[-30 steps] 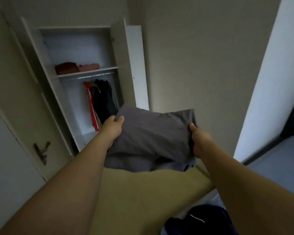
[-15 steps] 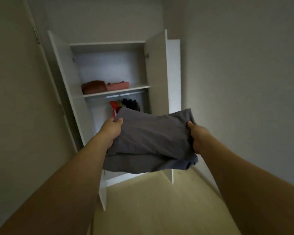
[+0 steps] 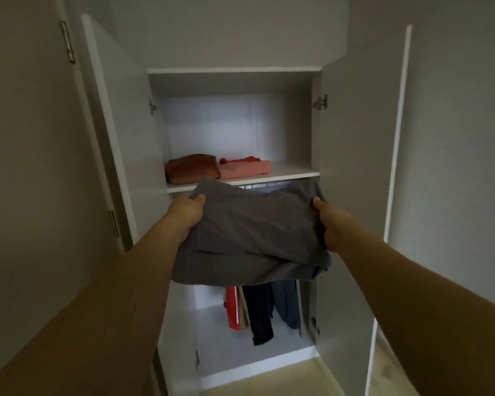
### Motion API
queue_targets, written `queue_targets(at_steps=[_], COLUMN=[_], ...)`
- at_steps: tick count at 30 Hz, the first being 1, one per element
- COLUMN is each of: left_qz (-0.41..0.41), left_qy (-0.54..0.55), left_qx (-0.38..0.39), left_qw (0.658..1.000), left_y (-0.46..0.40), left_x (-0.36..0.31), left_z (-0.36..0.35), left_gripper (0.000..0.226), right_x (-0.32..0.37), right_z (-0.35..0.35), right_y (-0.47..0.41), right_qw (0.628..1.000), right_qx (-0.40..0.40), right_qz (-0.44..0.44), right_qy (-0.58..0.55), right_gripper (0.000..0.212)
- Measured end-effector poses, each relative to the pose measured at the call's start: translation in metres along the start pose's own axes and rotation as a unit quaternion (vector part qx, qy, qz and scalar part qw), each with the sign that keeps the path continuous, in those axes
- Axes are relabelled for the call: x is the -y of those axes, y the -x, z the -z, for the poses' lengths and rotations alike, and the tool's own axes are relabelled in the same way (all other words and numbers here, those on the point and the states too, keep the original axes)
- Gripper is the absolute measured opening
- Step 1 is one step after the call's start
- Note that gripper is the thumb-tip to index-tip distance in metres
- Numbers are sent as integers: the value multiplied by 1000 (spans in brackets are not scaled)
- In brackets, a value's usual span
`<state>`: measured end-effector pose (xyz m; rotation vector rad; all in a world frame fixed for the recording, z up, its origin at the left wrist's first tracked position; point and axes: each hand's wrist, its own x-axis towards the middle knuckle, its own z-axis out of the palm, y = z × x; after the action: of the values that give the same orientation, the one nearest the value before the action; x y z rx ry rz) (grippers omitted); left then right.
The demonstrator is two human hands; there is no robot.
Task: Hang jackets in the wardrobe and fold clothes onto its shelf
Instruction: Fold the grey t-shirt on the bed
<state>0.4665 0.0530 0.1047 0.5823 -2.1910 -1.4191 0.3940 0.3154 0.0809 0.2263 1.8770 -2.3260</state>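
Note:
I hold a folded grey garment [image 3: 252, 235] flat in front of the open white wardrobe [image 3: 235, 71]. My left hand [image 3: 185, 215] grips its left edge, thumb on top. My right hand [image 3: 333, 224] grips its right edge the same way. The garment hangs just below and in front of the wardrobe's shelf [image 3: 286, 174]. On the shelf lie a folded brown garment [image 3: 192, 168] at the left and a folded pink and red pile [image 3: 245, 167] beside it. Below the shelf hang a red jacket [image 3: 232, 310] and dark jackets [image 3: 262, 312]; the rail is mostly hidden by the grey garment.
Both wardrobe doors stand open, the left door [image 3: 117, 115] and the right door [image 3: 360, 167] flanking my arms. The right half of the shelf is bare. Pale wooden floor [image 3: 389, 375] shows at the bottom right. Grey walls close in on both sides.
I have come closer to the wardrobe, which now fills the view head-on. The grey garment has risen to just under shelf height, still held by both hands.

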Motion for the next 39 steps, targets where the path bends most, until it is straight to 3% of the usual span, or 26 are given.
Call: queue_targets(at_steps=[7,11,18,26,31,35,37,39], left_qz=[-51,-67,-73,-130,-181,-195,-175,-91], left_qy=[-61,-111,-125,-178,-218,-267,-351,-461], left_qx=[7,-25,-99,-214,-269,-290,-290,-248], left_qw=[997,991,984,952,921,898,873,847], left_y=[-215,-333,-528,-725,-845,-920,-953,-979], left_x=[-30,-51,-102,-148,-120,-81,-51,-8], left_z=[-61,-88,-96,-57,-39,-30,-29,-31], left_gripper=[52,54,53,58,49,46,47,47], right_x=[61,95,180,250,257,237,214,181], right_z=[-80,-127,-229,-378,-475,-547,-577,-600], right_y=[-193,-302,-462,-596,-685,-750,-785,-816], right_qw=[999,998,991,985,983,978,967,946], right_qx=[-14,6,76,113,135,159,167,169], right_qz=[38,70,107,124,115,135,172,158], right_qy=[-2,4,6,-30,-43,13,81,227], right_gripper=[60,59,22,33,33,38,41,42])
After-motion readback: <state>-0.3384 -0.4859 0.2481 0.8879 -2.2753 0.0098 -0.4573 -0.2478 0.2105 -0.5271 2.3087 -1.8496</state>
